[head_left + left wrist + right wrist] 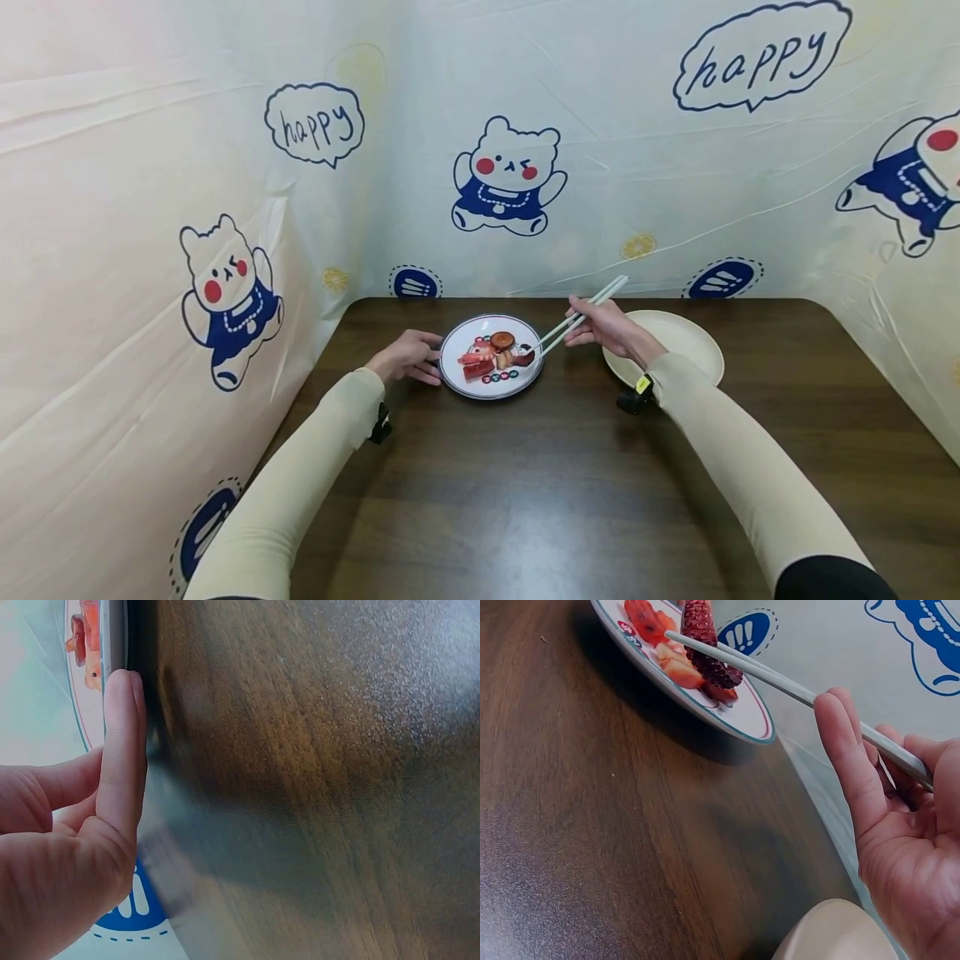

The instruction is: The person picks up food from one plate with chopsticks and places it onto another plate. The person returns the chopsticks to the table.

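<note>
My right hand (606, 327) holds a pair of pale chopsticks (611, 288) over the white, dark-rimmed plate (453, 354). Their tips reach a dark red, bumpy food piece (714, 669), like an octopus tentacle; in the right wrist view it stands between the two sticks, above the plate's right part. On the plate lie several other pieces, among them red chunks (478, 369), a round brown piece (502, 339) and tan pieces (681, 671). At the plate's left edge is my left hand (407, 357), its straight fingers (122, 750) against the rim.
A larger cream plate (693, 337) stands on the right, partly behind my right hand and sleeve. Both plates rest near the far edge of the brown wooden table (480, 483). A printed cloth (615, 167) with cartoon bears hangs behind the table and along its sides.
</note>
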A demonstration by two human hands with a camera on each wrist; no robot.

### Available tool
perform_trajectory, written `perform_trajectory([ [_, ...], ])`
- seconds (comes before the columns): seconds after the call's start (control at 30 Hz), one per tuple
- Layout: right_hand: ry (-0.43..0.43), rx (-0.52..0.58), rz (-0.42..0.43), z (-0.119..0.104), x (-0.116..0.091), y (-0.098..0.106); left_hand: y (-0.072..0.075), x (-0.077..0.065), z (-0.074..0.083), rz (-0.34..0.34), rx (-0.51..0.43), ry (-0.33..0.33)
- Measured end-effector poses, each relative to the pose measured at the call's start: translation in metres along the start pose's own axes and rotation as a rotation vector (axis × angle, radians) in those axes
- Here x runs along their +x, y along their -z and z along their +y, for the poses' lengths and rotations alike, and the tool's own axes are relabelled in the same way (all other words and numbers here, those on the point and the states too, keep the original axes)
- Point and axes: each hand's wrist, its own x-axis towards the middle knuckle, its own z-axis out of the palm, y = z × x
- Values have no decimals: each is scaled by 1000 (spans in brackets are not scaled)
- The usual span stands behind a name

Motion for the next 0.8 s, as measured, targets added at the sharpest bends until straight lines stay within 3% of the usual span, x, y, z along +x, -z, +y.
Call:
perform_trajectory([
  [0.33, -21, -81, 2, 7, 5, -6, -1, 1, 1, -1, 13, 3],
  [0.8, -28, -111, 17, 11, 7, -14, 1, 2, 0, -6, 4, 0],
])
